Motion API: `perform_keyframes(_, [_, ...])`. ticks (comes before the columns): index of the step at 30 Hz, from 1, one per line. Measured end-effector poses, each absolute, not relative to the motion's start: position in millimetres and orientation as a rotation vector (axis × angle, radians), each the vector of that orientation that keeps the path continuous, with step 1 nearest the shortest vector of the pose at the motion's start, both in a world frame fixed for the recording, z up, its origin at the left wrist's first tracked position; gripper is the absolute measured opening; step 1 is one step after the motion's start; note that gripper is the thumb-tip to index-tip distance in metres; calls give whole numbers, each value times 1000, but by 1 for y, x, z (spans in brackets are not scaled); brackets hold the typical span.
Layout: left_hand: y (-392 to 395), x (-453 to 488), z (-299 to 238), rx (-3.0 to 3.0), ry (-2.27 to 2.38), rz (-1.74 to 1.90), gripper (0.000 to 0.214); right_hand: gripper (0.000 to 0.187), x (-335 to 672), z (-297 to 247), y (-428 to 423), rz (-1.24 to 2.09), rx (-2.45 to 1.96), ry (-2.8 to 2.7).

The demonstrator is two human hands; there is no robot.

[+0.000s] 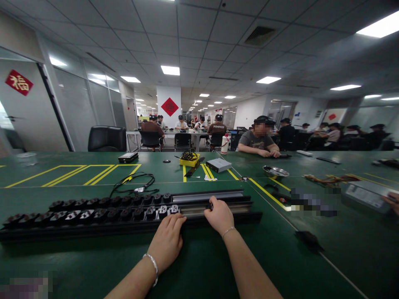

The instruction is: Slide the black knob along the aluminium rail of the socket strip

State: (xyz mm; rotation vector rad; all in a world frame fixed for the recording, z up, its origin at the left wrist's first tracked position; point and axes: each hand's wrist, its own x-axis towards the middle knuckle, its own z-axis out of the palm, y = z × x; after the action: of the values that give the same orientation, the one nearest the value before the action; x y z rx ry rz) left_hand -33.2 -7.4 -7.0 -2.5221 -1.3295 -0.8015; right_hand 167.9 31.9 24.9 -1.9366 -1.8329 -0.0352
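Two long black rails (134, 226) lie side by side across the green table, each lined with black socket modules (99, 214); a few in the front row show white. To the right of the modules the silvery inside of the front channel is bare. My left hand (168, 234) is closed over the front rail's near edge beside the last module, its fingertips pressed together. Farther right, my right hand (220, 216) is closed in a pinch over the channel. A small black piece (211, 205) shows at its fingertips; most of it is hidden.
Behind the rails lie a black cable (146, 182), a yellow box of cables (189, 160) and a grey box (218, 165). To the right are a metal bowl (276, 171) and a metal-cased unit (368, 195), with another person's hand (393, 201) beside it. A person (258, 137) sits opposite.
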Motion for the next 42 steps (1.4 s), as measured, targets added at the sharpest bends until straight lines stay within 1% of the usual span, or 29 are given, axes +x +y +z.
perform_keyframes(12, [-8, -33, -7, -2547, -1362, -771, 52, 21, 169, 23, 34, -33, -1929, -1822])
perform_keyframes(20, [-9, -34, -7, -2543, -1361, -778, 48, 19, 170, 26, 32, -47, -1919, -1875])
perform_keyframes(42, [-8, -33, -6, -2529, -1363, -786, 50, 17, 172, 26, 32, -51, -1916, -1863])
